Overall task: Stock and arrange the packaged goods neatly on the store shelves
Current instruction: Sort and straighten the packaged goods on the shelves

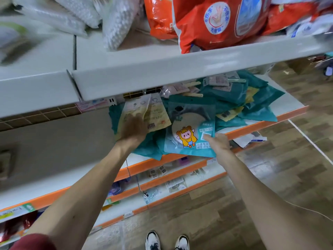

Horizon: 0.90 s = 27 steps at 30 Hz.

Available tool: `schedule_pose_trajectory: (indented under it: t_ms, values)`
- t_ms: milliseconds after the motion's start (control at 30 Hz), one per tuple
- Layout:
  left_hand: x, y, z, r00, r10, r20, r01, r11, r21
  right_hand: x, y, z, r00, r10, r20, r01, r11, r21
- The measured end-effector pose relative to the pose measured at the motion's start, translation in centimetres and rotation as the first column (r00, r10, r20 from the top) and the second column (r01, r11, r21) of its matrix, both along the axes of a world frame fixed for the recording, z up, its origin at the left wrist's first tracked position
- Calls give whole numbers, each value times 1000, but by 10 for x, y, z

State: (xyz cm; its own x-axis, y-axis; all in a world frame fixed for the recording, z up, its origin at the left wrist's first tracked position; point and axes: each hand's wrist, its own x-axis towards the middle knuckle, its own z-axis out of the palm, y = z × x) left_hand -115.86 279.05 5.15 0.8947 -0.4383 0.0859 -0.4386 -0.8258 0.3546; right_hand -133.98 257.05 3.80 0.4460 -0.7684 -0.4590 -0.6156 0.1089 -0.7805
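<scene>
- The teal packet (191,130), atop the shelf (261,127) heap, looked light, floppy and slick; an edge suited best.
- The right hand (218,142) pinched its lower corner.
- The left hand (134,129) lay on a yellow packet (138,110); grip unclear.

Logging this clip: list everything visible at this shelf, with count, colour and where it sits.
Glossy plastic bags: at least two, orange-red, top shelf right.
Bubbly-textured soft packs: several, white, top shelf left.
Metal shelf boards: several tiers, white, lower ones orange-edged.
Flat plastic packets: loose pile, teal, middle shelf.
Cartoon-printed flat packet: one, light teal, front of pile.
Flat paper-look packets: about two, cream-yellow, left of pile.
Small goods: count unclear, mixed, lower shelves.
Wood-pattern floor: brown, right.
Sneakers: two, white-black, bottom.
Left hand: on the cream-yellow packets, grip unclear.
Right hand: pinches the cartoon packet's lower right corner.
</scene>
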Motion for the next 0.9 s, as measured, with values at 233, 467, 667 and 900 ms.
schedule_pose_trajectory:
  t_ms: [233, 467, 667, 900]
  values:
    - [-8, 27, 58, 839, -99, -535, -323, 701, -636, 10, -8, 28, 997, -57, 61, 57, 998, 4]
    - [-5, 69, 24, 706, -12, -708, -452, 762, -464, 20, -13, 46, 998, -41, 56, 38, 997, 63]
    - [10, 46, 19, 703, 90, -706, -481, 791, -377, 19, -14, 45, 995, 44, 89, -52, 995, 90]
    - [0, 26, 23, 684, -2, -730, -503, 723, -473, 14, -15, 51, 997, 47, 63, -40, 992, -117]
